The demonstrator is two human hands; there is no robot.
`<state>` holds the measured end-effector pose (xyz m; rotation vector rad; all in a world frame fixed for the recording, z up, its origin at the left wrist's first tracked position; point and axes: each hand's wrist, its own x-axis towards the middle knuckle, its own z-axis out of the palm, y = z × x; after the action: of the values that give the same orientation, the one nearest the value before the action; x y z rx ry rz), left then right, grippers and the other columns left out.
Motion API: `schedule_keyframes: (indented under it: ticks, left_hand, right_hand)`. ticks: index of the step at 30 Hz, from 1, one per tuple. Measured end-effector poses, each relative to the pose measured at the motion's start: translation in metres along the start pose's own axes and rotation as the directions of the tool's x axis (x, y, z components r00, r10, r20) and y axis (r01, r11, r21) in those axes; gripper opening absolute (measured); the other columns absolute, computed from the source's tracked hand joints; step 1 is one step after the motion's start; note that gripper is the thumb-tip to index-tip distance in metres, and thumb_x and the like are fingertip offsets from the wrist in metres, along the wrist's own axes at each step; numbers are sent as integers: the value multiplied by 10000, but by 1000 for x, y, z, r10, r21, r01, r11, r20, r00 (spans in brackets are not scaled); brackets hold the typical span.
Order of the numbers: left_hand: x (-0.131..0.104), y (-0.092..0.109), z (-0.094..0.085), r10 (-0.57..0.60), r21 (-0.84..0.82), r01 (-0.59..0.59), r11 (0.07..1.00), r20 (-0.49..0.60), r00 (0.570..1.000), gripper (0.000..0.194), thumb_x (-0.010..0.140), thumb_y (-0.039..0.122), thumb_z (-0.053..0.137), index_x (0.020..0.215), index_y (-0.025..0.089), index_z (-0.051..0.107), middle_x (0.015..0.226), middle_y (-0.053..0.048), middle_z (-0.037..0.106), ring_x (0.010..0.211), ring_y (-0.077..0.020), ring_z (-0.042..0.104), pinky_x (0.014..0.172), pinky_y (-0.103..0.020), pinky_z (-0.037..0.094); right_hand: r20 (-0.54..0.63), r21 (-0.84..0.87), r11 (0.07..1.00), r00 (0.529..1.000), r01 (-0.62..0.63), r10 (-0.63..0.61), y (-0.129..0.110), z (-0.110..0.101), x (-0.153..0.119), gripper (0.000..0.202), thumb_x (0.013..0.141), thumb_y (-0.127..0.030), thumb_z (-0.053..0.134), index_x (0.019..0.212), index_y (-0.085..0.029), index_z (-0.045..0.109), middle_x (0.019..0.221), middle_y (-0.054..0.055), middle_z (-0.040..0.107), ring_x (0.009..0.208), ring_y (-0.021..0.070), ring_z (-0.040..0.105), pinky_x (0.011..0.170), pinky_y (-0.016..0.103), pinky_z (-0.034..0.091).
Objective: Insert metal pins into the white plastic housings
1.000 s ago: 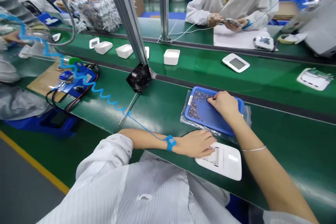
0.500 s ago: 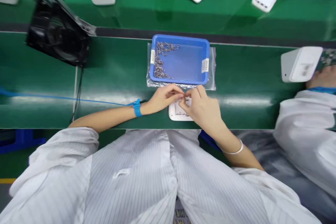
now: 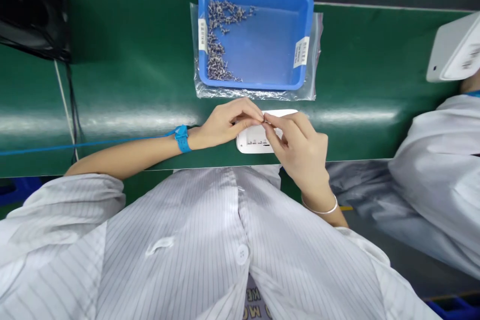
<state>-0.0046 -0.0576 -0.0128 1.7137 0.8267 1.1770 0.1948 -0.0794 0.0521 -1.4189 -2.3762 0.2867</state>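
Two bare hands meet, fingertip to fingertip, above a white plastic panel with rounded corners (image 3: pixel 245 144). The right hand (image 3: pixel 298 147) has its grip pinched, thumb against forefinger, on a tiny metallic piece (image 3: pixel 266 121) too small to identify. The left hand (image 3: pixel 227 122) has its grip pressed together at the same spot; whether it also holds the piece, I cannot tell. Beneath them, the panel lies flat on the green worktop (image 3: pixel 150 95), near its front edge and partly covered by the right hand.

A blue fabric wristband (image 3: pixel 182 138) circles the left wrist, its blue cord (image 3: pixel 112 143) running off to the left; a thin silver-coloured bracelet (image 3: pixel 321 211) circles the right. Just beyond the hands, a shallow blue plastic tray (image 3: pixel 262 47) rests on a clear plastic bag (image 3: pixel 258 94), small metal screws (image 3: pixel 217 62) heaped along its left side and upper left corner. Farther right stands a white plastic housing (image 3: pixel 452 55), near another person's pale sleeve (image 3: pixel 444 135).
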Motion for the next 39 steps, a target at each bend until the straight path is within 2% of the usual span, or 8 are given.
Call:
schedule_keyframes:
  ticks: [4, 7, 12, 16, 22, 28, 33, 39]
  left_hand:
    - [-1, 1, 0, 73, 2, -73, 997, -7, 997, 140, 1028, 317, 541, 986, 227, 639, 962, -24, 717, 860, -122, 696, 687, -243, 540]
    - [0, 1, -5, 110, 25, -112, 993, 58, 992, 129, 1013, 341, 552, 1039, 231, 616, 1014, -31, 700, 1027, -176, 693, 903, -356, 561]
    - [6, -3, -13, 50, 123, -97, 988, 338, 940, 714, 798, 537, 780, 1367, 209, 500, 1410, -132, 558, 1395, -327, 491, 1171, -541, 398]
    - [5, -6, -5, -135, 217, 50, 975, 398, 907, 956, 697, 586, 856, 1469, 197, 447, 1514, -157, 483, 1443, -390, 428, 1217, -581, 333]
    - [2, -5, 1, -192, 282, 78, 956, 405, 894, 967, 761, 594, 807, 1529, 196, 375, 1597, -131, 392, 1540, -384, 259, 1273, -586, 208]
    - [4, -9, 4, -161, 244, 64, 968, 406, 900, 946, 767, 634, 779, 1507, 182, 401, 1584, -121, 408, 1542, -392, 248, 1276, -587, 187]
    - [6, -7, 6, -200, 161, 151, 975, 350, 915, 902, 712, 653, 814, 1416, 188, 498, 1530, -107, 468, 1516, -406, 302, 1275, -592, 189]
    - [5, -4, 5, -185, 159, 136, 978, 354, 917, 856, 744, 658, 785, 1400, 179, 515, 1516, -107, 477, 1512, -406, 309, 1267, -612, 186]
  right_hand:
    - [-12, 116, 993, 1000, 0, 1, 2, -4, -2, 228, 1048, -342, 538, 1150, -256, 722, 940, 14, 705, 605, 94, 573, 526, 260, 406]
    - [42, 172, 983, 997, -69, 62, 1, -8, -2, 225, 1038, -332, 541, 1129, -258, 733, 956, 16, 714, 616, 111, 583, 553, 272, 443]
    - [177, 213, 965, 978, -152, 115, 2, -10, -5, 188, 992, -270, 562, 1026, -224, 741, 926, 14, 721, 627, 133, 598, 609, 289, 458]
    - [275, 120, 975, 950, -186, 147, -3, 1, -5, 185, 954, -258, 556, 870, -199, 710, 830, 27, 692, 675, 165, 615, 594, 286, 404]
    - [278, 12, 959, 922, -284, 270, -11, 18, 7, 113, 898, -200, 550, 793, -197, 591, 754, 15, 660, 659, 165, 599, 601, 272, 374]
    - [307, 28, 963, 919, -267, 246, -12, 17, 3, 131, 926, -238, 530, 805, -207, 569, 778, 12, 653, 618, 148, 568, 580, 267, 366]
    - [282, 51, 963, 929, -265, 241, -11, 11, -5, 134, 960, -251, 523, 857, -209, 599, 823, 15, 673, 638, 150, 591, 598, 268, 381]
    - [248, 26, 969, 941, -245, 231, -15, 21, -7, 213, 1015, -284, 498, 893, -204, 653, 868, 28, 676, 679, 164, 605, 609, 278, 391]
